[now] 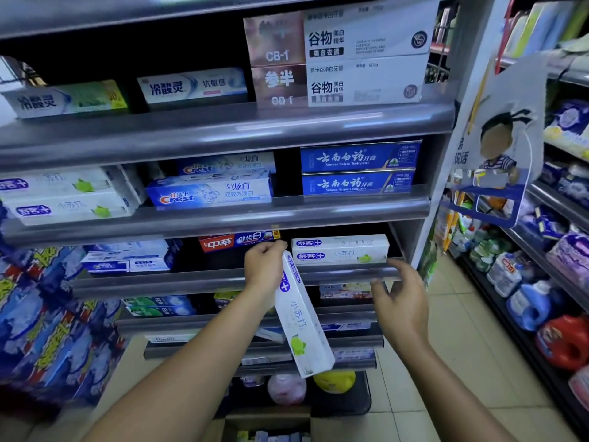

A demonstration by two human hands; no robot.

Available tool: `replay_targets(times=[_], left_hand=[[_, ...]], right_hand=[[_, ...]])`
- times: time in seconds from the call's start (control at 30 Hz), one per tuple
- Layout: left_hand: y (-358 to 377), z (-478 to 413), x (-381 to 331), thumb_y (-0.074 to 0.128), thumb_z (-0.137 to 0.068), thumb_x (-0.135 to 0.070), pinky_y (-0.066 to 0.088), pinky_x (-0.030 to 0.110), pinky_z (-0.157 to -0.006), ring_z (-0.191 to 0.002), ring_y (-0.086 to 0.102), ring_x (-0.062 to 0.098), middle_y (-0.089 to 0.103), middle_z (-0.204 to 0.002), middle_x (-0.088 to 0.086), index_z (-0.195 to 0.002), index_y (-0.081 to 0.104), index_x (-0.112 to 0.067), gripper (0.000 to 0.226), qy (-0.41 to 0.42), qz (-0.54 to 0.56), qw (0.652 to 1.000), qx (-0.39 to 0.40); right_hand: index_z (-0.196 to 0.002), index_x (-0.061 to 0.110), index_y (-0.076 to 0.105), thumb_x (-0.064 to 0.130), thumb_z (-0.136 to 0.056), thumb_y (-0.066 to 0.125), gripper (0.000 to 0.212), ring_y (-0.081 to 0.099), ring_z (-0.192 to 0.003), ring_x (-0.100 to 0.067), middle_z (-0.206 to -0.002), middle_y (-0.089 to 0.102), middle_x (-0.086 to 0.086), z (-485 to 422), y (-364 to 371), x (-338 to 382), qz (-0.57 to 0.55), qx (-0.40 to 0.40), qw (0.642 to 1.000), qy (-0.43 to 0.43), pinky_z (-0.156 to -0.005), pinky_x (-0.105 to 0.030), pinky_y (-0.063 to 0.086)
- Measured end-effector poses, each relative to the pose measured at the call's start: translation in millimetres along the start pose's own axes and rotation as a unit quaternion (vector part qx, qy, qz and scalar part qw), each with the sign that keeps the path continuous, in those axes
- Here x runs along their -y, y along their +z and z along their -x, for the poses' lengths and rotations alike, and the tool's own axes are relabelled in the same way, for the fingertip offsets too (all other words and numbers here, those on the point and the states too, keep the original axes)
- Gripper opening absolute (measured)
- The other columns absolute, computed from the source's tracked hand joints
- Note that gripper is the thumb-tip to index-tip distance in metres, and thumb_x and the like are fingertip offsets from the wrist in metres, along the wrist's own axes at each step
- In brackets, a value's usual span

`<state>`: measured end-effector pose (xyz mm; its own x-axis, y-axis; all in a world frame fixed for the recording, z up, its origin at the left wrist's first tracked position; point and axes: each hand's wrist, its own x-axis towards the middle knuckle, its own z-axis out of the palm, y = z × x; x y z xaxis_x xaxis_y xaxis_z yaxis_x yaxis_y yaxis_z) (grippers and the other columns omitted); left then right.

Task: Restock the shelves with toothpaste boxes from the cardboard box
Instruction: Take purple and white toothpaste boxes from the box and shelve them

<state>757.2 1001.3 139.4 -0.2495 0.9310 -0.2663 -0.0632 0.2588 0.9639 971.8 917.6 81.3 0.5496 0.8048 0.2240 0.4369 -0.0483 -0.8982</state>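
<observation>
The left hand (263, 263) pinches the upper end of a white toothpaste box (302, 323), fingers curled round it. The box hangs from the grip toward 5 o'clock, tilted, crossing in front of the lower shelf rails. The right hand (401, 301), at 3 o'clock from the box, holds nothing; its fingers are spread and loosely bent just in front of the shelf rail (334, 272). Behind that rail, at 1 o'clock from the grip, two matching white boxes (341, 250) lie stacked, with a dark slot between them and the red box (236, 242) at 11 o'clock. Dark open room also lies under the red box. Blue-and-white boxes (127, 256) stand farther off at 9 o'clock. A hanging card display (497, 148) juts out at 2 o'clock, beside the shelf post. The cardboard box (267, 422) sits at 6 o'clock, cut off by the frame edge, its contents hard to make out. The lower shelves are partly hidden by the forearms.
</observation>
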Motion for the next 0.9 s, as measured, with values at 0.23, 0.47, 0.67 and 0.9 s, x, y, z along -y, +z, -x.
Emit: replay_targets(times=[0.23,0.47,0.67,0.9], left_hand=[[4,7,1,0.069,-0.09,-0.023,0.04,0.03,-0.055,-0.048,0.047,0.021,0.046,-0.045,-0.002,-0.061,0.047,-0.017,0.037,-0.028,0.097,0.991,-0.083],[5,11,0,0.054,-0.099,-0.041,0.048,0.029,-0.052,-0.053,0.062,0.02,0.06,-0.06,0.002,-0.081,0.049,-0.015,0.032,-0.078,0.153,0.981,-0.09],[1,14,0,0.053,-0.1,-0.025,0.052,0.034,-0.078,-0.104,0.067,0.029,0.074,-0.108,0.013,-0.111,0.067,-0.01,0.023,0.012,0.083,0.996,-0.006],[3,6,0,0.069,-0.094,-0.011,0.048,0.031,-0.089,-0.095,0.062,0.003,0.071,-0.099,-0.015,-0.099,0.068,-0.033,0.023,0.052,0.018,0.998,0.027]], right_hand=[[-0.104,0.033,0.07,0.057,-0.072,0.081,0.042,0.069,-0.077,-0.011,-0.087,0.073,0.005,38,-9,5,-0.153,0.253,0.954,0.054,-0.068,-0.034,0.057],[-0.105,0.018,0.068,0.01,-0.068,0.093,0.046,0.073,-0.086,-0.018,-0.094,0.078,0.001,45,-5,6,-0.2,0.22,0.951,0.09,-0.071,-0.034,0.061],[-0.104,0.011,0.065,-0.001,-0.069,0.09,0.044,0.075,-0.08,-0.012,-0.095,0.076,-0.006,-4,-8,28,-0.265,0.054,0.956,0.119,-0.069,-0.02,0.059],[-0.122,0.011,0.071,0.018,-0.077,0.089,0.049,0.076,-0.08,-0.011,-0.082,0.077,0.007,-51,-8,37,-0.208,0.016,0.974,0.083,-0.078,-0.027,0.06]])
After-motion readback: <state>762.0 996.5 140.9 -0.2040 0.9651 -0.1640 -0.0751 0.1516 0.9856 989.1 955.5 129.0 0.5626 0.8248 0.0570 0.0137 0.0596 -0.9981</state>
